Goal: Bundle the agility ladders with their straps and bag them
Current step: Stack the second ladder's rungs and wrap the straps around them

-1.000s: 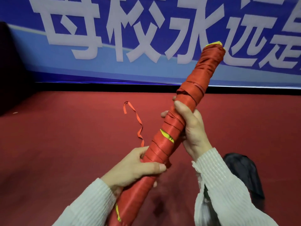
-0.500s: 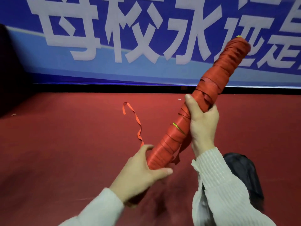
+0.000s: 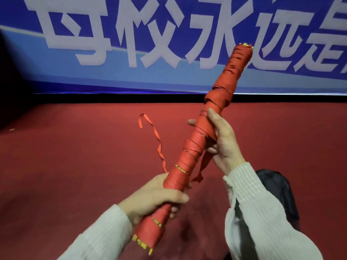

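Both clamped on ladder bundle [image 3: 189, 160]: left hand [image 3: 155, 197] low, right hand [image 3: 223, 143] midway; tuck loose strap [image 3: 157, 141] snugly.

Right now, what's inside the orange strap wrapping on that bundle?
Yellow ladder rungs peek out at both ends of the strap-wrapped bundle, and thin yellow slivers show between the wraps. How many rungs are inside is hidden by the strap.

the blue banner [image 3: 93, 76] along the back wall carries large white chinese characters, cut off at the top and right edges, of which "母校永远" reads clearly, followed by a partly cropped fifth character.
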`<move>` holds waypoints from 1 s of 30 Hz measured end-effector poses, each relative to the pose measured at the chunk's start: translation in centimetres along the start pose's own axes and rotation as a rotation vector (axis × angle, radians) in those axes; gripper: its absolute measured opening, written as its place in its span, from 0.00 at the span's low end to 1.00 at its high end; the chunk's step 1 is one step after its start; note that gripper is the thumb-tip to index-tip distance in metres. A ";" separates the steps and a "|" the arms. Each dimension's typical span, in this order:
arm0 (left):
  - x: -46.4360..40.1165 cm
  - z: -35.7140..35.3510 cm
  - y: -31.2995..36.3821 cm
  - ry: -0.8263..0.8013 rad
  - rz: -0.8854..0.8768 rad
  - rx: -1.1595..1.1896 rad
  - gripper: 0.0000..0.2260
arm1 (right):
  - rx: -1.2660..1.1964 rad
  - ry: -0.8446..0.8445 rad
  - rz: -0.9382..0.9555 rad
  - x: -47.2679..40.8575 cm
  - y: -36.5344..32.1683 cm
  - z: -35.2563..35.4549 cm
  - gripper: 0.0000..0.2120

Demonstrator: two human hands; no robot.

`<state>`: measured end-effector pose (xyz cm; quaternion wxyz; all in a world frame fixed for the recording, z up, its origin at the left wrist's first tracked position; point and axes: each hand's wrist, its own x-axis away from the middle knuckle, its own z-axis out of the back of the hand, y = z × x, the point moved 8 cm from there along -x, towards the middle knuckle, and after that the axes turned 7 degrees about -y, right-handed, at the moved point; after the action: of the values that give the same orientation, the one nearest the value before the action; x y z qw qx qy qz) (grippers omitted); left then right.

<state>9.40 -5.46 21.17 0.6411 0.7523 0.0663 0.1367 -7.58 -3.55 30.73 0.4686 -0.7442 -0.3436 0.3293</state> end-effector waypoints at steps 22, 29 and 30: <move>-0.9 1.0 -1.4 0.054 0.071 0.075 0.24 | 0.133 0.081 0.029 0.2 1.5 -0.2 0.11; -0.5 0.6 -0.9 0.084 -0.005 -0.018 0.13 | 0.046 -0.040 -0.029 0.7 1.6 -1.4 0.11; -0.2 0.1 -0.4 -0.017 0.028 0.148 0.13 | 0.042 -0.071 -0.061 0.8 1.7 -1.8 0.09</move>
<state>9.30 -5.54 20.72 0.5822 0.7996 0.0604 0.1338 -5.34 -4.29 29.64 0.4816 -0.7111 -0.3756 0.3483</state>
